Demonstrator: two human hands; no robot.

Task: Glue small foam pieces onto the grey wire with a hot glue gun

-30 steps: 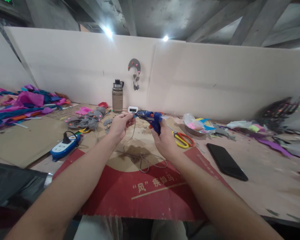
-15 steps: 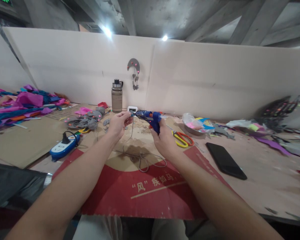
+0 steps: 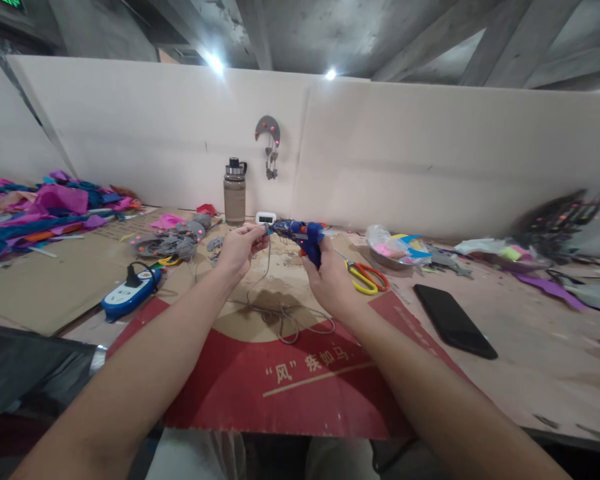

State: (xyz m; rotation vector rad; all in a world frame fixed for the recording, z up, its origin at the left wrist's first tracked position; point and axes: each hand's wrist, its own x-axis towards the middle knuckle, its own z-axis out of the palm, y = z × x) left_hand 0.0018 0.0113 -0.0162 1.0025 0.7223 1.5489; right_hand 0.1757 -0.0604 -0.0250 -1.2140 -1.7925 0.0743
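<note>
Take the glue gun (image 3: 307, 233) as the dial's centre, with twelve toward the white wall board (image 3: 395, 153). The right hand (image 3: 331, 277) wraps the gun's handle from five o'clock, the nozzle pointing to nine. At nine, the left hand (image 3: 243, 248) has thumb and fingers pinched close on a small bluish piece (image 3: 267, 229) at the nozzle's tip; it is too small and partly covered to identify for certain. A thin grey cord (image 3: 283, 310) hangs from those fingertips and loops at six o'clock over the red-printed cardboard (image 3: 330, 407). Scissors (image 3: 364, 268) with yellow and orange handles lie at four, and farther out that way a black phone (image 3: 455, 321). A bowl (image 3: 391, 262) of bagged, bright-coloured bits sits at three. A drink bottle (image 3: 235, 200) stands upright at ten, a small white digital display (image 3: 265, 218) nearer the gun. Grey felt-like pieces (image 3: 177, 240) heap up at nine, beyond the left hand; a blue-and-white power strip (image 3: 133, 293) rests at eight. Near eleven, a grey crescent ornament (image 3: 268, 130) hangs against the board.
</note>
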